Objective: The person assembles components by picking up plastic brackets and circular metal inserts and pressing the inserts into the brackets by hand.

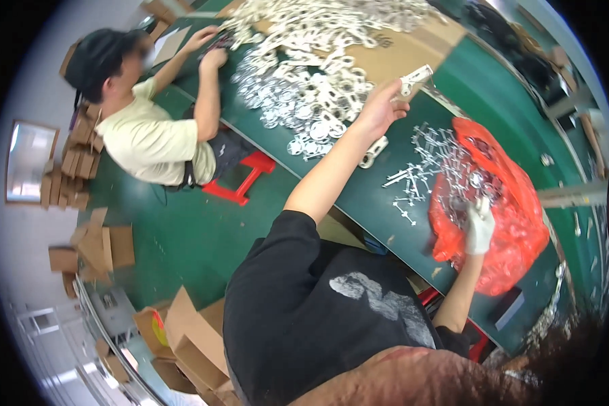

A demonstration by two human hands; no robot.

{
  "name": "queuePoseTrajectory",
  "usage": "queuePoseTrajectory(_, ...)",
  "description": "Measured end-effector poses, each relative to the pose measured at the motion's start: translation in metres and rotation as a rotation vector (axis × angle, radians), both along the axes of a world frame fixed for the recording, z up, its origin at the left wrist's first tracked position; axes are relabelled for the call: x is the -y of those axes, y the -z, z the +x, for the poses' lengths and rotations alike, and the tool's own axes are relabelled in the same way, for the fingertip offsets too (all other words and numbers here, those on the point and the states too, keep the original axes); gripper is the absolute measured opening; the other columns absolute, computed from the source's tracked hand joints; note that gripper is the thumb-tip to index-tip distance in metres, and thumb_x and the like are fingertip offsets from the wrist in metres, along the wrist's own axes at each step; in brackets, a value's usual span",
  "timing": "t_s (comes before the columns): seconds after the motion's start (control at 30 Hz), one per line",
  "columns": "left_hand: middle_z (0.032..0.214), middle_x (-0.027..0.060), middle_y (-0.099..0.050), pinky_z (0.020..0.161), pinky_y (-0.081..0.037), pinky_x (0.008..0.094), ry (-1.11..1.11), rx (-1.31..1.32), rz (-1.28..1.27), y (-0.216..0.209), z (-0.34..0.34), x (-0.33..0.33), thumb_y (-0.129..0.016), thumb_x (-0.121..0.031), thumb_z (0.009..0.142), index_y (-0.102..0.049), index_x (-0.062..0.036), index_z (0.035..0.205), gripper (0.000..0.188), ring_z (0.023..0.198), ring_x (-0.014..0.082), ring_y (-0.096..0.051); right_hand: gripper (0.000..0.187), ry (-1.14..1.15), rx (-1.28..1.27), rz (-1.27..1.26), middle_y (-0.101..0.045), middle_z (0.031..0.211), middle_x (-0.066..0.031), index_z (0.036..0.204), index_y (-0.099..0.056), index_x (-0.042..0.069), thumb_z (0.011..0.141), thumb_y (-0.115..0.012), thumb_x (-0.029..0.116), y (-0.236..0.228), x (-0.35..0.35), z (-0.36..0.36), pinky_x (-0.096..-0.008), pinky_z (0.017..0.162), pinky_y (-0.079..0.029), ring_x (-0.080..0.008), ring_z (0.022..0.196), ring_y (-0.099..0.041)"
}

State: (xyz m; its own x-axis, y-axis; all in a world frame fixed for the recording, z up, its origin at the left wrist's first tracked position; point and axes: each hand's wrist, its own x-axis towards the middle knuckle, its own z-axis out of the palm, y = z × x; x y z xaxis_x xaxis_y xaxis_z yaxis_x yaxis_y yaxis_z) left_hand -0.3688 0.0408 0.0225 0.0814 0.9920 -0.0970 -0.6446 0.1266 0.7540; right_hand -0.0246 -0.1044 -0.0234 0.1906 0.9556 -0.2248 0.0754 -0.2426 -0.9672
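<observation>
My left hand (384, 109) is bare and stretched out over the table. Its fingers are closed round a long, cream-white plastic part (416, 76) with a dark slot, held tilted in the air. My right hand (480, 229) wears a white glove and reaches into an open red plastic bag (521, 233). Its fingertips are drawn together among shiny metal pieces there; what they grip, if anything, is too small to tell. Small T-shaped metal pieces (426, 152) spill from the bag onto the green table. One loose white part (373, 153) lies below my left forearm.
A large heap of cream-white parts (331, 88) covers the far table, with silvery round parts (264, 88) beside it. Across at the left, a seated co-worker (149, 128) handles small dark items. A dark block (506, 308) lies near the bag. Cardboard boxes (196, 338) stand on the floor.
</observation>
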Motion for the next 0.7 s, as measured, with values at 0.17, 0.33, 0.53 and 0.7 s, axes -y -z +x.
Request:
queuePoseTrajectory(0.17,0.084,0.0085,-0.075,0.052,-0.046,0.025,-0.557,-0.526,-0.025,-0.015,-0.141,0.033,-0.047,-0.041,0.107,-0.064,-0.0032,0.113,0.042,0.059,0.0099,-0.059,0.018,-0.067,-0.058,0.241,-0.046,0.061,0.0089,0.085,-0.056,0.016,0.097,-0.067,0.01,0.011,-0.011,0.0,-0.019,0.044,-0.028,-0.0002,0.047,-0.036)
queuePoseTrajectory(0.33,0.06,0.0068,-0.066,0.061,-0.047,0.0331,-0.905,-1.073,-0.278,0.008,-0.262,0.115,-0.043,-0.05,0.106,-0.076,0.0005,0.094,0.062,0.059,0.0142,-0.062,0.013,-0.057,-0.043,0.198,-0.053,0.066,0.0077,0.092,-0.056,0.017,0.099,-0.067,0.013,0.004,-0.011,-0.001,-0.0187,0.043,-0.025,-0.0002,0.046,-0.035)
queuePoseTrajectory(0.53,0.083,0.0117,-0.076,0.037,-0.032,0.0238,-0.928,-0.547,-0.316,0.05,-0.284,0.158,-0.045,-0.041,0.109,-0.06,-0.002,0.101,0.043,0.04,0.0085,-0.046,0.007,-0.078,-0.001,0.21,-0.069,0.076,-0.0006,0.102,-0.058,0.014,0.101,-0.064,0.016,0.002,-0.012,0.008,-0.0189,0.041,-0.022,-0.0006,0.044,-0.035)
queuePoseTrajectory(0.7,0.091,0.0168,-0.075,0.069,-0.052,0.0344,-1.172,-0.857,-0.357,0.064,-0.289,0.146,-0.058,-0.042,0.102,-0.069,0.0039,0.092,0.049,0.073,0.0206,-0.067,0.006,-0.072,-0.019,0.235,-0.062,0.07,0.001,0.101,-0.056,0.013,0.101,-0.063,0.014,-0.008,-0.013,-0.006,-0.0202,0.041,-0.02,-0.0017,0.044,-0.032)
